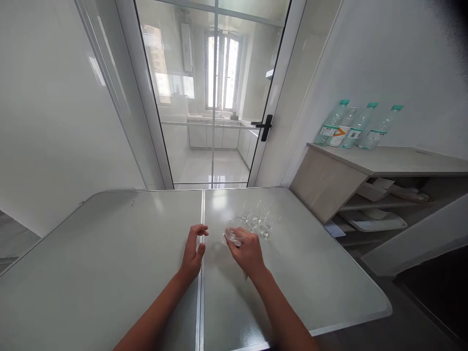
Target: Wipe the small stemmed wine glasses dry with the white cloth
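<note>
My right hand (248, 249) is closed around a clear wine glass (231, 234), held tilted just above the table. Something pale and soft, perhaps a cloth or tissue, shows between its fingers and below the palm; I cannot make out which. To the left, my left hand (193, 251) hovers by the metal seam with thumb and fingers apart and nothing in them. Several clear stemmed glasses (265, 231) stand in a cluster just beyond my right hand. Their outlines are faint against the table, and my right hand hides part of the held glass.
The pale glossy table (127, 263) has a metal seam (200, 302) down its middle. Behind it stands a glass door (215, 161) with a black handle (266, 127). At right, a wooden shelf unit (336, 175) bears several plastic bottles (353, 129), with papers and trays inside.
</note>
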A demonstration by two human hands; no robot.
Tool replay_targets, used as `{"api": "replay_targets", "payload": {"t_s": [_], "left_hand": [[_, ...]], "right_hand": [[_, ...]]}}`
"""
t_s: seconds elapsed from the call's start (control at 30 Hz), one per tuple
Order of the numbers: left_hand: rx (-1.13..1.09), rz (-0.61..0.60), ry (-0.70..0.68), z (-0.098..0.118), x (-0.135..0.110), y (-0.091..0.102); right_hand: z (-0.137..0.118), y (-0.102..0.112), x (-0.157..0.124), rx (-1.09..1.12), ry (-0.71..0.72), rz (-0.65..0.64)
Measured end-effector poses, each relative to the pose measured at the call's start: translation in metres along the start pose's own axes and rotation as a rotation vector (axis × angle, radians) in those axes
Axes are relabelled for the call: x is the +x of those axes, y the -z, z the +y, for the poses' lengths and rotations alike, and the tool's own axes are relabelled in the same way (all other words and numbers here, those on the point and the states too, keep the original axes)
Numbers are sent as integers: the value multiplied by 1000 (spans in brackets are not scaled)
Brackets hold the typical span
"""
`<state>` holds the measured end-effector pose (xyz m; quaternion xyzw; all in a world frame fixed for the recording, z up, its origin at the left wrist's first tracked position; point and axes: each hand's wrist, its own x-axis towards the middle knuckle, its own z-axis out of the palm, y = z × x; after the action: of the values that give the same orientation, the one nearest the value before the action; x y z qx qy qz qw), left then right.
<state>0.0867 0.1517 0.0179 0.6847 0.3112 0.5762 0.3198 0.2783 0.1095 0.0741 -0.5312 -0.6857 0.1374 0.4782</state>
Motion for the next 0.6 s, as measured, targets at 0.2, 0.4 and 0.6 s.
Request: {"api": "replay_targets", "payload": {"t_s": [0.2, 0.4, 0.6], "left_hand": [[97, -171, 35, -7, 0, -3], [410, -469, -59, -17, -8, -9], [550, -748, -157, -14, -12, -12]], "right_hand": [[18, 102, -26, -152, -245, 408], [125, 167, -3, -429, -549, 150], [187, 140, 25, -431, -592, 4]]}}
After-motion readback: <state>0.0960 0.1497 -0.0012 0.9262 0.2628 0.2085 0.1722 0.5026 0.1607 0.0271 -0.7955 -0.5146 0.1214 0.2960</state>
